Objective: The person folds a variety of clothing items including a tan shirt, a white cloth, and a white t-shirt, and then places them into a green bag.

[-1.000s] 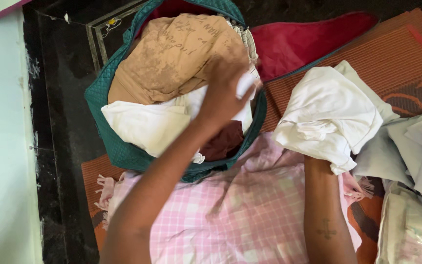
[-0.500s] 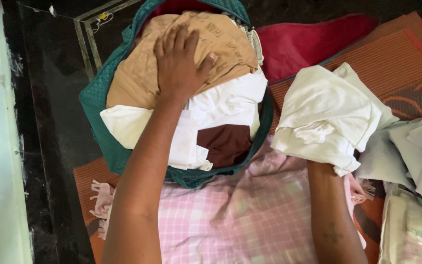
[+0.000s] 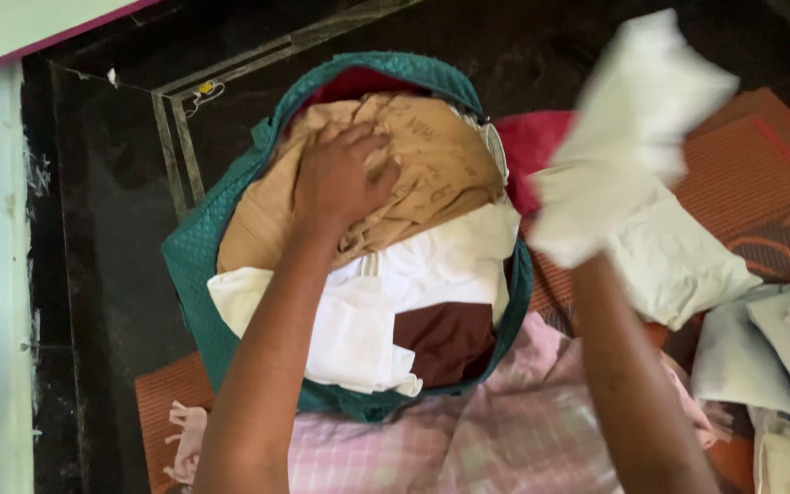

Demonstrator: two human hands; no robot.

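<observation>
Clothes fill a round green quilted bag (image 3: 196, 274) on the dark floor. Left hand (image 3: 340, 178) presses flat, fingers spread, on the crumpled tan shirt (image 3: 441, 174) at the top, above folded white cloth (image 3: 441, 265) and maroon cloth (image 3: 450, 338). Right hand, its grip hidden, lifts a blurred white garment (image 3: 633, 137) beside the bag.

Home, prob. a bedroom floor – woven mat (image 3: 761, 165), dark stone floor (image 3: 112, 238), clothes bag (image 3: 194, 265).

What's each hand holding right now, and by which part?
Right hand is buried in a bunched white cloth, lifted; exact grip point hidden. Left hand holds nothing, pressing flat on the tan garment in the green bag.
</observation>
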